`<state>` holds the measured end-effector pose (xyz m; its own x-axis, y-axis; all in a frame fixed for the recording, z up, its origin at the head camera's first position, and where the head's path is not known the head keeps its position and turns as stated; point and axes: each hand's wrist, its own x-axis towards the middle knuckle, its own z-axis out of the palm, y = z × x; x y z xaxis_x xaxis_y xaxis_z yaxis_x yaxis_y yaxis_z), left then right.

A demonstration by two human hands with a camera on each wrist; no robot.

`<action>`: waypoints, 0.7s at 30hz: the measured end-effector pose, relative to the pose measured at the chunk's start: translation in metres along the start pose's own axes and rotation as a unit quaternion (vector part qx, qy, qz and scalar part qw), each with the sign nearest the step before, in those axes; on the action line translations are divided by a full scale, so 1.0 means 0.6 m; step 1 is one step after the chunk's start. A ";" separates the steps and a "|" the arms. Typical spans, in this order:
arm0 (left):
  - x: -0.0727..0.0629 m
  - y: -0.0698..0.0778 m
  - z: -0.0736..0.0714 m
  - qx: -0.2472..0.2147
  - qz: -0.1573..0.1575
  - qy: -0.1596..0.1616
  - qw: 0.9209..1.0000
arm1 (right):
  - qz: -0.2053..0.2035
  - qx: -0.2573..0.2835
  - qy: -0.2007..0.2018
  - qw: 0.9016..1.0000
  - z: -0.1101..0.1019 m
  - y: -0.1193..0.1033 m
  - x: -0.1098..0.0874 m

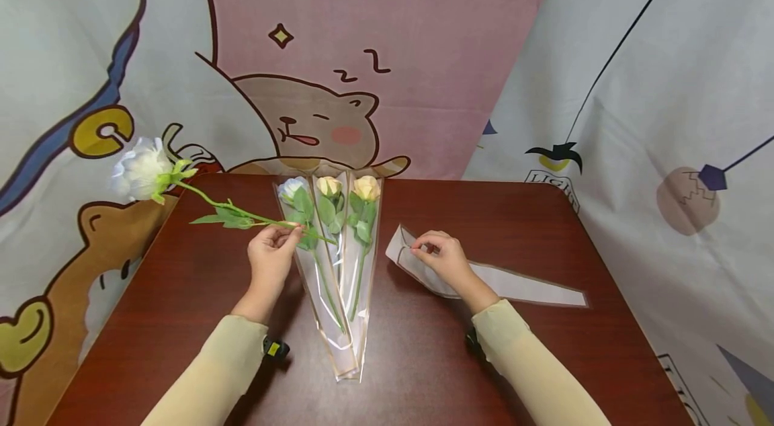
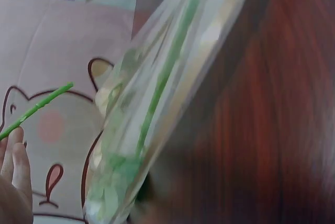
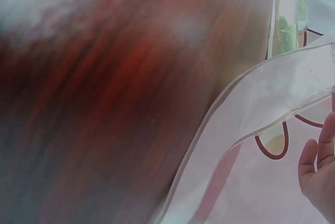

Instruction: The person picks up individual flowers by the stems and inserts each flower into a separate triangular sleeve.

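Near its lower end, my left hand [image 1: 270, 258] pinches the green stem of a pale blue-white artificial flower [image 1: 143, 169]. The bloom points out to the left, above the table edge, and the cut stem tip [image 2: 62, 89] juts past my fingers in the left wrist view. My right hand [image 1: 444, 258] pinches the wide end of a flower sleeve [image 1: 532, 286], clear and white with a brown border. That end is raised, while the narrow end lies toward the right. In the right wrist view the sleeve [image 3: 256, 101] curves up toward my fingers at the right edge.
Between my hands lie three sleeved flowers, side by side with narrow ends overlapping: a blue-white one [image 1: 294, 188], a pale yellow one [image 1: 329, 186] and a peach one [image 1: 366, 188]. They rest on the dark red-brown table [image 1: 417, 372]. A printed cloth [image 1: 435, 43] hangs behind.
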<state>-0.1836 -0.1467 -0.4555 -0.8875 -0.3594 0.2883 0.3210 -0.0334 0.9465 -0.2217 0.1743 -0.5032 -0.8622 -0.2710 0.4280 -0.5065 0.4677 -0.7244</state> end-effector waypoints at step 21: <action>-0.040 -0.041 0.109 -0.020 -0.012 -0.068 0.997 | -0.036 -0.011 -0.012 0.999 0.032 -0.030 0.007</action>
<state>-0.1917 -0.0763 -0.4765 -0.9306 -0.2284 0.2862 0.3107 -0.0789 0.9472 -0.2161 0.1487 -0.4988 -0.8237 -0.3250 0.4646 -0.5670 0.4641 -0.6806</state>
